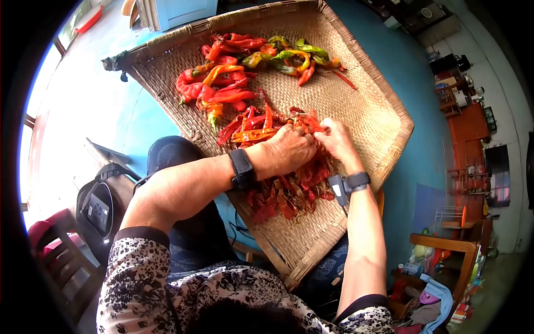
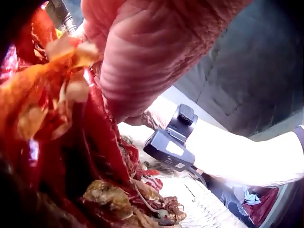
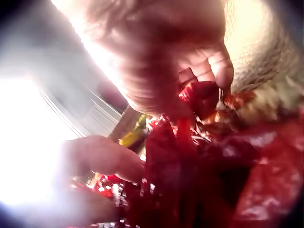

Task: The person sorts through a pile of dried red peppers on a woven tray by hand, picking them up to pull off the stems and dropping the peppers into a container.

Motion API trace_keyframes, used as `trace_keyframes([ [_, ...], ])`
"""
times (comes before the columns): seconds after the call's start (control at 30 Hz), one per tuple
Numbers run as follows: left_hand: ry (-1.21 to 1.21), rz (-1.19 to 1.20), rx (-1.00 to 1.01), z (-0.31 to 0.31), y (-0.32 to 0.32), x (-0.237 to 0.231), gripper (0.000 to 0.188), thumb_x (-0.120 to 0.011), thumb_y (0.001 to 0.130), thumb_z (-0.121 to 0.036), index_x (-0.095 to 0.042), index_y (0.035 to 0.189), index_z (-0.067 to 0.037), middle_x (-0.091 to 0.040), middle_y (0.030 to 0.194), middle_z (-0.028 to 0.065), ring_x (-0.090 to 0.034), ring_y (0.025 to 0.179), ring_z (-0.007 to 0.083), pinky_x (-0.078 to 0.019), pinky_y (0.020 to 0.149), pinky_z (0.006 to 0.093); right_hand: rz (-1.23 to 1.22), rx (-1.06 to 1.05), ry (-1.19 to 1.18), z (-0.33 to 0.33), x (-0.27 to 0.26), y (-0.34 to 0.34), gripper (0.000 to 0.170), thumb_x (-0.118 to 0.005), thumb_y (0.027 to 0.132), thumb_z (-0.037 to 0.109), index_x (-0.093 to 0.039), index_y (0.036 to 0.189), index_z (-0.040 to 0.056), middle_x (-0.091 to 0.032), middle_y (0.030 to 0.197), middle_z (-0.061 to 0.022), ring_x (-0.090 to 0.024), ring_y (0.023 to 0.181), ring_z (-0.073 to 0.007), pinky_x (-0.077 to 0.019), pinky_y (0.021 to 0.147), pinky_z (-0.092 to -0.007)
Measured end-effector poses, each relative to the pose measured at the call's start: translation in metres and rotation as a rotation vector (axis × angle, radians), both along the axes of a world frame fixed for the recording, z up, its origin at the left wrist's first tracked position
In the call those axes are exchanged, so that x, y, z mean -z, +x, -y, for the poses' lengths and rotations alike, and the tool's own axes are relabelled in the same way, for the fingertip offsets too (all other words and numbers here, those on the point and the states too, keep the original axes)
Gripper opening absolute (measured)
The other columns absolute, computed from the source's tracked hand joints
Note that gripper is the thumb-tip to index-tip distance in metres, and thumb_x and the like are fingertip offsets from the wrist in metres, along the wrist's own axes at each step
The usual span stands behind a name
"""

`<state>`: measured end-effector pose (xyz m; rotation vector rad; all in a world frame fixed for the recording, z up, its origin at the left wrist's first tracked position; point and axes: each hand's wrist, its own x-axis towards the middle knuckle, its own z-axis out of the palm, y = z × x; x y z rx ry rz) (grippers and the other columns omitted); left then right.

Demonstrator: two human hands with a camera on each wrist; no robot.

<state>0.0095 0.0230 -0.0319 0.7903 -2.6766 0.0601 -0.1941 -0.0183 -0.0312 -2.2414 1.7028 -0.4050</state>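
A heap of dried, wrinkled red chili peppers lies in a woven basket tray tilted across the person's lap. Over the heap, the left hand bends its fingers round a dried red pepper; its fingertips are mostly hidden in the head view. Close beside it, the right hand has curled fingers. In the right wrist view this right hand pinches a red pepper, with the left hand at the lower left. Dried pepper skins fill the left wrist view below the palm.
Glossy red peppers and yellow-green peppers lie farther up the tray, inside its raised rim. A black bag stands at the left by a wooden chair. Shelving with household items stands at the right.
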Motion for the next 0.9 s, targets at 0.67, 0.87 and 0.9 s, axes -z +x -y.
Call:
trace_keyframes([
  [0.67,1.154,-0.691,0.190,0.009,-0.002,-0.029,0.020,-0.065,0.088,-0.011,-0.058,0.104,-0.001,-0.065,0.088,0.0033,-0.061,0.081,0.0099,-0.0514,0.071,0.0280,0.561,0.169,-0.111,-0.128,-0.045,-0.016,0.028,-0.067,0.082,0.002,-0.062,0.109,0.0030,-0.067,0.090,-0.0078,-0.061,0.071,-0.0113,-0.0499,0.065,-0.0250],
  [0.87,0.758,-0.517,0.201,0.008,-0.008,-0.023,0.025,-0.066,0.085,-0.011,-0.056,0.106,-0.002,-0.062,0.089,0.0104,-0.062,0.081,0.0244,-0.0514,0.074,0.0352,0.509,0.342,-0.444,-0.140,-0.050,-0.055,0.021,-0.060,0.087,0.003,-0.061,0.108,0.0001,-0.065,0.094,-0.0074,-0.062,0.082,-0.0141,-0.0502,0.071,-0.0277],
  [0.9,0.596,-0.433,0.259,0.009,-0.010,-0.019,0.028,-0.067,0.083,-0.012,-0.055,0.108,-0.003,-0.061,0.090,0.0125,-0.061,0.082,0.0294,-0.0512,0.075,0.0380,0.488,0.387,-0.531,-0.141,-0.050,-0.069,0.021,-0.059,0.088,0.002,-0.061,0.109,-0.0004,-0.065,0.095,-0.0080,-0.062,0.083,-0.0147,-0.0505,0.072,-0.0283],
])
